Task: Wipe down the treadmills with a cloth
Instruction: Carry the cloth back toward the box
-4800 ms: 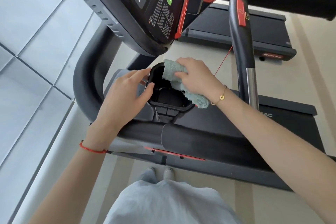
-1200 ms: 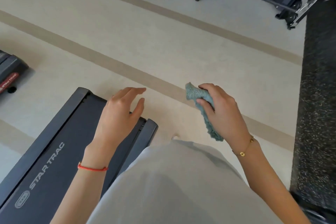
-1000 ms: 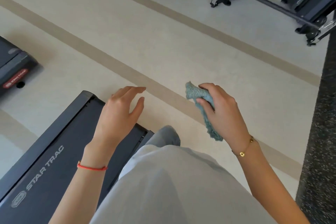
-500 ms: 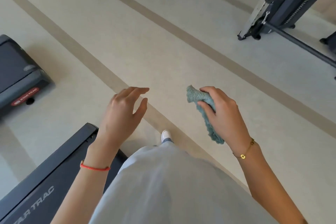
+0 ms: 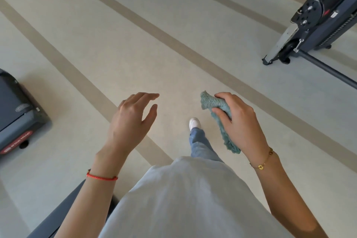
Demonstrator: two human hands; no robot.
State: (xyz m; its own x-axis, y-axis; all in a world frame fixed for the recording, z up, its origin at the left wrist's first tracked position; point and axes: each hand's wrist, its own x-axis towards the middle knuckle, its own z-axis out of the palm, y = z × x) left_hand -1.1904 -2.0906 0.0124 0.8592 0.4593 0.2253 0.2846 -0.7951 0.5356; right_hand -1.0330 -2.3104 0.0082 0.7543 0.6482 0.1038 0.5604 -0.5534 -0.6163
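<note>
Treadmill end sat at far left on the floor, well apart from both hands. Left hand hung relaxed, fingers loose, holding nothing. Right hand gripped the teal cloth, bunched in curled fingers. Weight machine stood at far right.

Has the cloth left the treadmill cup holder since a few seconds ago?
Yes. The cloth, gripped by the right hand, is now over open floor, away from the treadmill.
</note>
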